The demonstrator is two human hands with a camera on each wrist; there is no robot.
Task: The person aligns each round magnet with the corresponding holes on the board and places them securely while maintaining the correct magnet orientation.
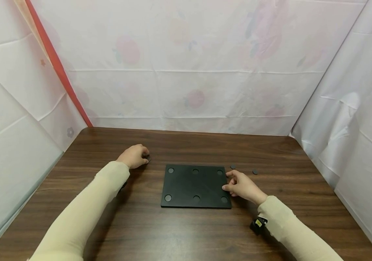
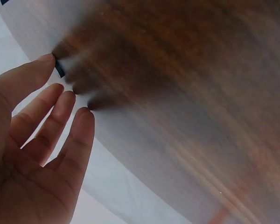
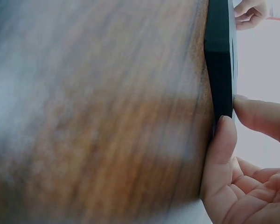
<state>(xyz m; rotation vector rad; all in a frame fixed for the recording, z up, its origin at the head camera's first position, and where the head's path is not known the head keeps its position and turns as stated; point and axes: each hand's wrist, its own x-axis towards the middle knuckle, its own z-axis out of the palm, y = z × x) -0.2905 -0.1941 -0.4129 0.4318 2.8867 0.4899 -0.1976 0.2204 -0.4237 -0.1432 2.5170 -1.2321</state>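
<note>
A flat black board (image 1: 186, 185) with several round recesses lies on the table. The two recesses on its left side show greyish round faces, one a grey disc (image 1: 168, 198) at the near corner. My right hand (image 1: 242, 186) grips the board's right edge, thumb over the top and another finger against the side; the right wrist view shows both digits at the board's edge (image 3: 219, 70). Beyond the board's left side, my left hand (image 1: 134, 156) is down at the tabletop, its thumb and fingertips around a small dark disc (image 2: 59, 69).
Two more dark discs, a nearer-in one (image 1: 233, 167) and one farther right (image 1: 255, 172), lie beyond my right hand. The brown wooden table (image 1: 189, 235) ends at a pale curtain (image 1: 186, 90) at the back, with white cloth along both sides.
</note>
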